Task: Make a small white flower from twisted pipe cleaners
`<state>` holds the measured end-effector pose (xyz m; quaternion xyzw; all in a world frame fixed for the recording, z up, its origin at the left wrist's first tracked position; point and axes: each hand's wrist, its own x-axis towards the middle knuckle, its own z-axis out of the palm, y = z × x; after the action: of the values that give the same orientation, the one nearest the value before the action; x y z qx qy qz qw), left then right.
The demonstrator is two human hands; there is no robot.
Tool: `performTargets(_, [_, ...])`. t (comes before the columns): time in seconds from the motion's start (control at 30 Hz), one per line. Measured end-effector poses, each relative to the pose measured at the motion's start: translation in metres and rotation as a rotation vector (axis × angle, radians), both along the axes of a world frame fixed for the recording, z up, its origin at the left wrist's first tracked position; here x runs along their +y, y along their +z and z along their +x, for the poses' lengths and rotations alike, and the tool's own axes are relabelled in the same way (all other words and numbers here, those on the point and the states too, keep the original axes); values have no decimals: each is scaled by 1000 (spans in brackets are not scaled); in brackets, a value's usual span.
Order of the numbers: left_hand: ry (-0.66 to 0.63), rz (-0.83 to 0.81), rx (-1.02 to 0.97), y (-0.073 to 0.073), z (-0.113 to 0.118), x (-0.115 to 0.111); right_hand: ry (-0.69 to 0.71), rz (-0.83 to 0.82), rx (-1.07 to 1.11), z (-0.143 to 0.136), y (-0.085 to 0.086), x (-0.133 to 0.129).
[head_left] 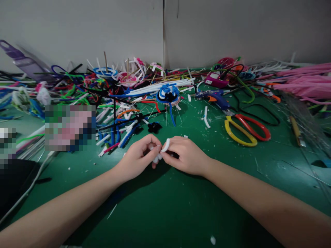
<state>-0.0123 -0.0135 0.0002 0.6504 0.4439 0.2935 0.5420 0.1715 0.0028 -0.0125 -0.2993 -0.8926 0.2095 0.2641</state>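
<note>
While I watch through the head view, both forearms slant inward and the left hand (141, 156) and right hand (187, 155) meet, fingertips pinching white pipe cleaner (166, 145) between them over the green table (160, 213), scraps (155, 88) littering its far side beneath a grey wall (77, 31).
</note>
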Motion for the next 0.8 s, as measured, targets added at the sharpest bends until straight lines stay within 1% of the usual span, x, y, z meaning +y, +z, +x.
performTargets(0.8, [-7, 1, -19, -3, 0, 0, -18, -13, 8, 0, -2, 1])
